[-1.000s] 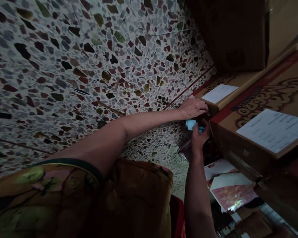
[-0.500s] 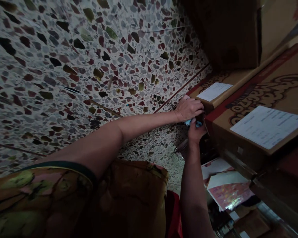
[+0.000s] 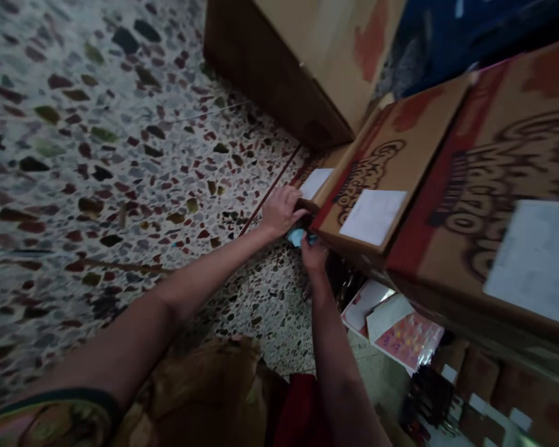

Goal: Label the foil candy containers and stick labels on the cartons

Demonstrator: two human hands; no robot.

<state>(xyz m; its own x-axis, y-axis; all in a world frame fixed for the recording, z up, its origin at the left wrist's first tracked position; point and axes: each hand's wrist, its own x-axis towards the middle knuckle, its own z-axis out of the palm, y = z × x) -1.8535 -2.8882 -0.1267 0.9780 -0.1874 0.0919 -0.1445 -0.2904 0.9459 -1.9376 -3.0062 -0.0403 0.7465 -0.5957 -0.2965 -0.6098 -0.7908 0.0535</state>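
Head view: your right hand (image 3: 313, 254) is closed around a light blue item (image 3: 295, 236), thumb pressed to it; the fingertips are hidden, so how firm that hold is, you cannot tell from here. The item sits between your two hands, just below and right of the view's middle, with the terrazzo floor (image 3: 279, 304) behind it. Your left hand (image 3: 281, 211) lies at its eleven o'clock, fingers bent by the corner of the far carton (image 3: 326, 155), thumb reaching out toward two o'clock. Whether that hand grips anything, you cannot tell.

Compared with half a second ago, your view has swung, so your hands stand nearer its middle. Your left thumb now shows apart from the fingers, and more of the item's pale part is exposed. Both hands are still at the same spot by the cartons, which suggests the handling there is unfinished.

From your hands, the middle carton (image 3: 414, 133) with its white label (image 3: 373, 216) is at two o'clock, the near carton (image 3: 461, 248) at three, a tall box (image 3: 326, 56) toward twelve, and printed sheets (image 3: 403, 332) at four.
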